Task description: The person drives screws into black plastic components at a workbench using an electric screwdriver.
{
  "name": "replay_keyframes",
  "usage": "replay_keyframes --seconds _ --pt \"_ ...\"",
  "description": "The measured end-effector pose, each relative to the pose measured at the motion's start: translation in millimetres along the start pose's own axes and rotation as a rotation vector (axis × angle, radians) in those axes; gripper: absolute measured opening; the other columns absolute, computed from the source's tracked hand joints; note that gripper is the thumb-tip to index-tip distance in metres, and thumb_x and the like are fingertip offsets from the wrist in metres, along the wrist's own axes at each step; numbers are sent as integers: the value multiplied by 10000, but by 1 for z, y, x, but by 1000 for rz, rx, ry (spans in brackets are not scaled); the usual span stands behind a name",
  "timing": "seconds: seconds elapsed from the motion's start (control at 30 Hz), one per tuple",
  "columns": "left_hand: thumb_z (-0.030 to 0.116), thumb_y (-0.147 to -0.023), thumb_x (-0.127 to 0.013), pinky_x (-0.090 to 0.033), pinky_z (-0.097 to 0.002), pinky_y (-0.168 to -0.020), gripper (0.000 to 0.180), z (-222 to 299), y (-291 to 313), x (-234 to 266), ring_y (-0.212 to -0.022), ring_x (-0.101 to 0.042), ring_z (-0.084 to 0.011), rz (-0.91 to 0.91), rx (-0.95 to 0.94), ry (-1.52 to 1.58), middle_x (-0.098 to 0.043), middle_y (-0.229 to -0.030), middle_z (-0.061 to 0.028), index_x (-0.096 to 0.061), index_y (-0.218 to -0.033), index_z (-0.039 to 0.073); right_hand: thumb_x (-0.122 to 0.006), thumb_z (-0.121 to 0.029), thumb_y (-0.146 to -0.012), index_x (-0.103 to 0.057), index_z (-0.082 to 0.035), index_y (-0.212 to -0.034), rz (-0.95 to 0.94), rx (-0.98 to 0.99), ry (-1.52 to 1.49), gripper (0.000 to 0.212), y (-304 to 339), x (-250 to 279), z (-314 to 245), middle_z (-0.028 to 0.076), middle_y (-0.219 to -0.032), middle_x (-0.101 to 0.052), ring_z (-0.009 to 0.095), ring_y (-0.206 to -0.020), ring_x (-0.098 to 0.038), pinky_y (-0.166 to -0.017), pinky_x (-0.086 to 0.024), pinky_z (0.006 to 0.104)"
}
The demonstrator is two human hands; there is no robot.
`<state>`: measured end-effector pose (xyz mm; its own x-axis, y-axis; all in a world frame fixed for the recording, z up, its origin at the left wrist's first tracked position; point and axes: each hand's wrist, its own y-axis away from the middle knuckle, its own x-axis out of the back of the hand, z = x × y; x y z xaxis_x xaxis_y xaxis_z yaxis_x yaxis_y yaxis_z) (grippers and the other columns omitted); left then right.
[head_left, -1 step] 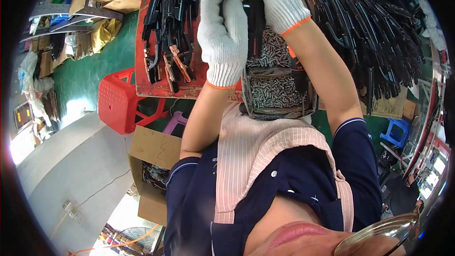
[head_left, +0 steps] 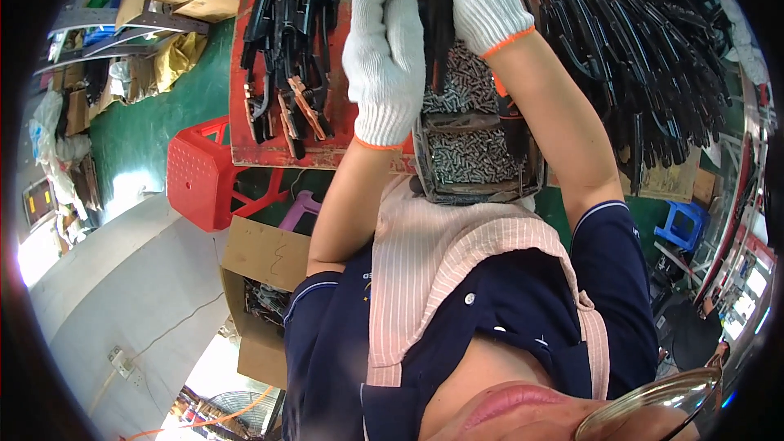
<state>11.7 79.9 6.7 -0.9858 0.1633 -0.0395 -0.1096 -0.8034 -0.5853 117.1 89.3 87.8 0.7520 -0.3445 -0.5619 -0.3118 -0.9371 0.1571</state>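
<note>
My left hand [head_left: 382, 65], in a white knitted glove with an orange cuff edge, is raised at the top middle. Its fingers and thumb are closed together, and the tips meet at the upper edge. My right hand [head_left: 488, 0], gloved the same way, is just to the right; its fingers run out of the picture. Between the two hands hangs a long black part [head_left: 438, 20], its upper end out of sight. Which fingers grip it I cannot see. Under the hands stands a bin [head_left: 457, 124] of small metal screws [head_left: 474, 157]. A black and orange power screwdriver [head_left: 513, 124] lies beside my right forearm.
Black clamps with copper jaws [head_left: 306, 106] lie left on the red table [head_left: 359, 159]. A large heap of black cabled parts [head_left: 629, 57] covers the right. A red stool [head_left: 198, 180], an open cardboard box [head_left: 265, 253] and a blue stool [head_left: 680, 224] stand below table height.
</note>
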Motion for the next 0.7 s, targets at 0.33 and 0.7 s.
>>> replay_keyframes --seconds 0.33,0.7 --pt "57 -873 -641 -544 -339 -529 482 55 43 -4 -698 -656 -228 -253 1254 945 -617 -970 -172 -369 -1272 65 -716 -249 -840 -438 -19 -1343 -32 880 1573 619 67 74 -14 221 -1198 -559 362 -1062 -595 -873 -506 388" --pt "121 -866 -692 -297 -202 -339 299 32 60 7 -427 -421 -61 -254 1357 780 -513 -674 -23 -459 -1048 70 -747 -200 -753 -384 6 -1386 175 317 1127 758 84 129 20 125 -1055 -631 231 -906 -636 -800 -512 318"
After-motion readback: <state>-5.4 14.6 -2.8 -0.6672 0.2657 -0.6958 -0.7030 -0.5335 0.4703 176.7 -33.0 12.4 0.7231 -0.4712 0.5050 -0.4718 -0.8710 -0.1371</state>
